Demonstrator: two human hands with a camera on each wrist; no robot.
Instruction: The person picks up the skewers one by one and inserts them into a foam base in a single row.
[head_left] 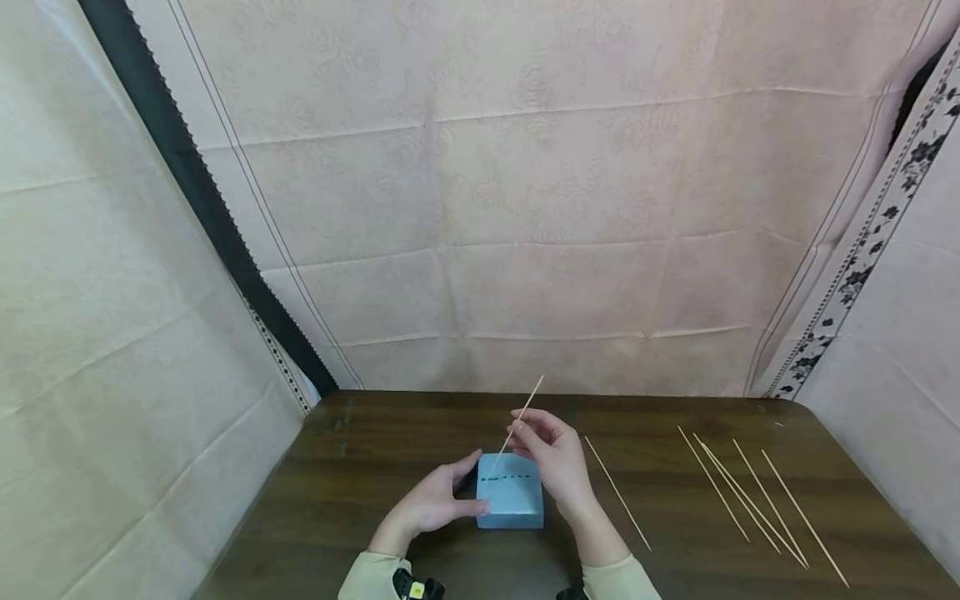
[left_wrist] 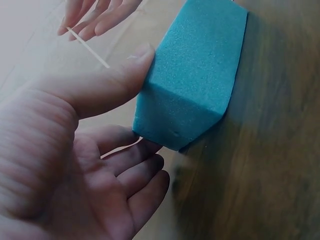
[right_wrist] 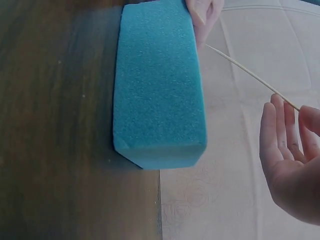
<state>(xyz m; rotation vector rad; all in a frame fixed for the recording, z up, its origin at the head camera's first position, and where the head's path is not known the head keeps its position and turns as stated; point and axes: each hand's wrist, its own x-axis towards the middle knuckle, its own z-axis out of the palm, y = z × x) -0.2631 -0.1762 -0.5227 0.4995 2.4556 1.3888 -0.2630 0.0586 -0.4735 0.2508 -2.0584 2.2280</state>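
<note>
A light-blue foam block (head_left: 517, 505) rests on the table, with a row of small dark marks across its top. My left hand (head_left: 435, 498) holds its left side, the thumb at the near corner and fingers at the far one; the left wrist view shows the thumb against the block (left_wrist: 195, 60). Above the block, my right hand (head_left: 553, 457) pinches a thin wooden skewer (head_left: 532, 395) between thumb and fingers. It slants, its lower end near the marked row; whether that tip touches the foam I cannot tell. In the right wrist view the skewer (right_wrist: 250, 73) crosses toward the left hand.
One loose skewer (head_left: 618, 493) lies on the brown wooden table (head_left: 337, 517) just right of my right hand. Several more skewers (head_left: 804, 517) are spread farther right. Pale cloth (head_left: 555, 208) hangs behind the table and along both sides.
</note>
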